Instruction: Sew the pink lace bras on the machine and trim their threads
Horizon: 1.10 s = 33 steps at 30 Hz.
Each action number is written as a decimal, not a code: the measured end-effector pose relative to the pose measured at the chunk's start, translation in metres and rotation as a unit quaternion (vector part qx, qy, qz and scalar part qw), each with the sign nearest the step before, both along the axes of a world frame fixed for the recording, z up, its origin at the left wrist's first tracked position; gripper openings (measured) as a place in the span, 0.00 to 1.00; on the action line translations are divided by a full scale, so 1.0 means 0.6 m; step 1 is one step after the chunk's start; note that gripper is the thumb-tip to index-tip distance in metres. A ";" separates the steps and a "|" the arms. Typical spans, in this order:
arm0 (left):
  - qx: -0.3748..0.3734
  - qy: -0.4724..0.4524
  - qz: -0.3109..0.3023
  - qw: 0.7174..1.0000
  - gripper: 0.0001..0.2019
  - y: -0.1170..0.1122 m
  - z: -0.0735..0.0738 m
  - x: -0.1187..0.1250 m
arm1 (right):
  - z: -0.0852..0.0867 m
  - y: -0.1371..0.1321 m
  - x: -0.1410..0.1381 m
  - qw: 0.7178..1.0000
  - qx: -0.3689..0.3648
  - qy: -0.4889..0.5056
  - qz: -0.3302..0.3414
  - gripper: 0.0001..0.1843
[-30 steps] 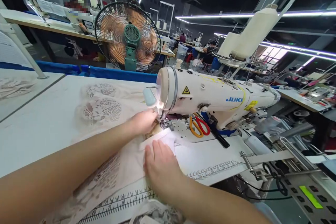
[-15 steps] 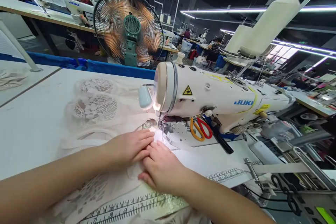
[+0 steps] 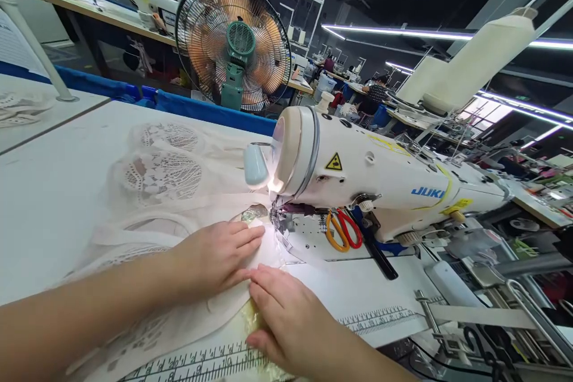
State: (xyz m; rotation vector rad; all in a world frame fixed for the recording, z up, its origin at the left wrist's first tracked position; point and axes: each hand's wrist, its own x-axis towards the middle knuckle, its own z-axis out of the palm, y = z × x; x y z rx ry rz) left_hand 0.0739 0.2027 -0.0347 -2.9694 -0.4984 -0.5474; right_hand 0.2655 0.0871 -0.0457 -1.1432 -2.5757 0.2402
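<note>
My left hand (image 3: 224, 253) lies flat on a pale, sheer lace garment (image 3: 170, 176), fingers stretched toward the needle area of a white sewing machine (image 3: 353, 158). Just right of it, my right hand (image 3: 286, 310) rests palm down at the fabric's edge, thumb spread from the fingers. Its fingertips nearly meet my left thumb. White cloth runs from under both hands up to the lit presser foot (image 3: 277, 213). A shiny yellowish strip (image 3: 250, 316) shows beside my right hand, partly covered by it. The undersides of both hands are hidden.
Scissors with orange and red handles (image 3: 342, 231) lie on the machine bed beside a black bar-like tool (image 3: 380, 253). Ruler markings (image 3: 215, 364) run along the table's front. A large fan (image 3: 235, 45) and thread cones (image 3: 481, 59) stand behind. Co-workers sit in the distance.
My right hand has slid down, toward me and slightly right, opening a gap from the left fingers. My left hand stays nearly in place. The camera view has shifted and tilted slightly.
</note>
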 end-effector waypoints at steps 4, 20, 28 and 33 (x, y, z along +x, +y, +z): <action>0.006 0.019 -0.018 1.000 0.20 0.015 -0.012 0.004 | 0.011 0.012 0.002 1.000 0.002 0.022 0.013 0.25; -0.018 0.047 0.020 0.999 0.20 0.047 -0.012 0.022 | 0.019 0.038 0.005 0.999 -0.030 0.018 -0.040 0.21; -0.021 0.048 0.011 0.999 0.20 0.050 -0.007 0.024 | 0.020 0.037 0.004 0.999 -0.025 0.017 -0.040 0.20; -0.031 0.053 0.009 0.998 0.20 0.051 -0.006 0.023 | 0.021 0.036 0.005 0.999 -0.029 0.025 -0.037 0.20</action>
